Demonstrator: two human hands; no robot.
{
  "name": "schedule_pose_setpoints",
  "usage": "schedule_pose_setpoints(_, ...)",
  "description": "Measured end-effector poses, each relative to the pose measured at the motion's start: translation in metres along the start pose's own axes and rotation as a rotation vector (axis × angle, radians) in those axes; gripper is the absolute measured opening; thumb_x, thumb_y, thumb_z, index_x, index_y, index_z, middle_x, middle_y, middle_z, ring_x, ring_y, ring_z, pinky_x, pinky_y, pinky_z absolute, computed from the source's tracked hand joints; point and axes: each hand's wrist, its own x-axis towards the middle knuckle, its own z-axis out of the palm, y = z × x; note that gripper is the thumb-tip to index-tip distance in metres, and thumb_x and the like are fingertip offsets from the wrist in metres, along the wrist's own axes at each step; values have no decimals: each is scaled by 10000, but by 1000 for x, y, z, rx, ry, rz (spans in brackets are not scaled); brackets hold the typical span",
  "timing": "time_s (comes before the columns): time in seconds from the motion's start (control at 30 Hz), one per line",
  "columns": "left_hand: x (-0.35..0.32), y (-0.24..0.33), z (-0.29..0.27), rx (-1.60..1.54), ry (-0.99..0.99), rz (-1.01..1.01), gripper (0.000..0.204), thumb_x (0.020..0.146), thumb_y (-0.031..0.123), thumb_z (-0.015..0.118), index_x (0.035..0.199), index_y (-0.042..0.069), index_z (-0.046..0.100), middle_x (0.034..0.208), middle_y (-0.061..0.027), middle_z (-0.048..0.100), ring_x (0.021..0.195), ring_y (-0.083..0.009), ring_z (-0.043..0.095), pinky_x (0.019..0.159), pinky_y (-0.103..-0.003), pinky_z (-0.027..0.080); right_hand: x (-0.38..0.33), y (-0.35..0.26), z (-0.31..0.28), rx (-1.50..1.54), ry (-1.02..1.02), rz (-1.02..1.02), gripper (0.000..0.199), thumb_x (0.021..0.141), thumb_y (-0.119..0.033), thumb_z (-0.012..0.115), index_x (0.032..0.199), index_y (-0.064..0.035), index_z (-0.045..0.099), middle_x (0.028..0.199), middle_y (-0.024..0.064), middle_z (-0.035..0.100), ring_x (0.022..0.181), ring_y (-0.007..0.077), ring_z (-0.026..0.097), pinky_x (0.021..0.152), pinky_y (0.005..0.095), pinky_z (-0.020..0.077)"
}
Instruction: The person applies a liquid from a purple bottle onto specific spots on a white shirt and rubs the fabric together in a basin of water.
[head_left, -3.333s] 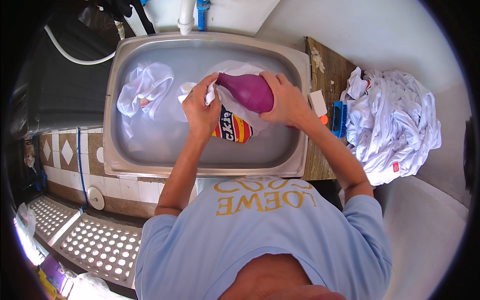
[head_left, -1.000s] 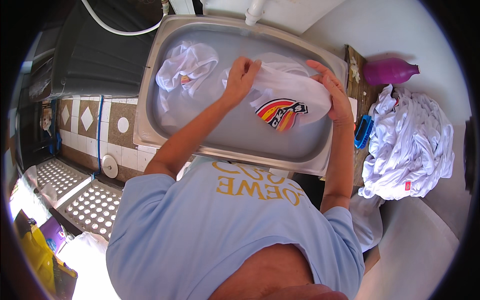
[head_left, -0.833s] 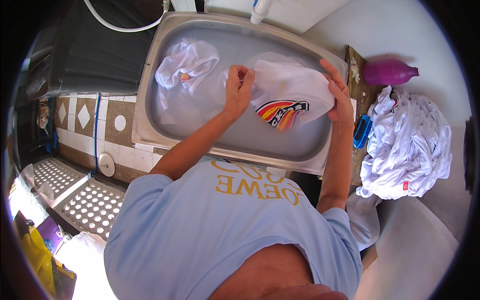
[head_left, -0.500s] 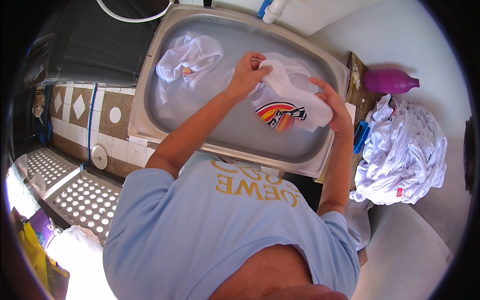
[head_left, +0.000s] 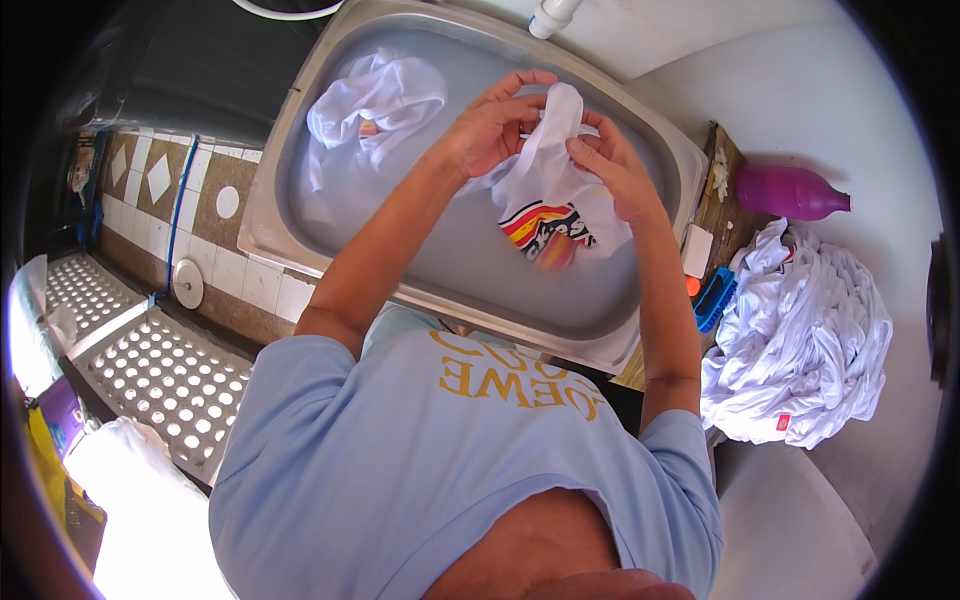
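A wet white shirt (head_left: 556, 170) with a red, yellow and black print hangs partly lifted over cloudy water in the metal sink (head_left: 270, 190). My right hand (head_left: 618, 165) pinches its raised band between thumb and fingers. On the band's other side, my left hand (head_left: 495, 128) has its fingers curled at the cloth, the index finger stretched across toward the top. The shirt's lower part, print included, trails at the water. Toward the sink's left end another white garment (head_left: 385, 95) floats bunched up, a small coloured patch showing on it.
Right of the sink, a wooden ledge (head_left: 722, 185) carries a blue scrub brush (head_left: 715, 300) and a pale block (head_left: 697, 250). Beside it are a purple bottle (head_left: 792, 192) and a big heap of white clothes (head_left: 800, 335). A white pipe (head_left: 553, 17) stands behind the sink.
My right hand has moved left and up, closer to my left hand, and the raised band is now bunched between them. My left hand has shifted up slightly.
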Motion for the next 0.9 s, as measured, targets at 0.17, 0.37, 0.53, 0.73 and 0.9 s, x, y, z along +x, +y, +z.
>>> schedule_pose_setpoints(0.17,-3,-8,-17,139,46,83,436,932,152,568,1321,46,403,1240,-97,571,1083,-156,582,878,-295,514,1,-24,-11,305,19,-97,449,852,-134,661,1242,-29,464,998,63,643,864,131,629,726,280,532)
schedule_pose_setpoints(0.37,6,-29,-7,4,66,-156,438,970,365,495,1279,55,499,1217,-72,592,1049,-149,602,898,-291,505,24,-28,-40,-10,102,-263,420,847,-123,675,1213,-42,486,903,25,625,751,82,577,642,212,459)
schedule_pose_setpoints(0.53,6,-27,17,58,202,-214,581,988,485,352,1331,30,462,1252,-91,580,1123,-179,569,969,-299,453,27,-17,-56,-190,203,-391,422,836,-103,687,1209,-41,499,937,37,589,760,73,542,660,210,432)
schedule_pose_setpoints(0.73,0,-26,-11,-101,-24,-269,659,958,547,355,1342,21,456,1242,-108,591,1128,-200,568,991,-315,431,-56,-32,-97,-244,825,-845,759,751,-118,758,1325,-36,268,1205,126,418,1016,229,498,829,334,466)
schedule_pose_setpoints(0.9,-5,-17,-1,-50,-18,-275,625,933,520,428,1289,12,505,1248,-106,588,1126,-198,572,990,-327,429,-120,-6,-186,-429,1520,-592,1039,639,-247,854,1382,-59,151,1285,181,293,1081,299,426,875,414,430)
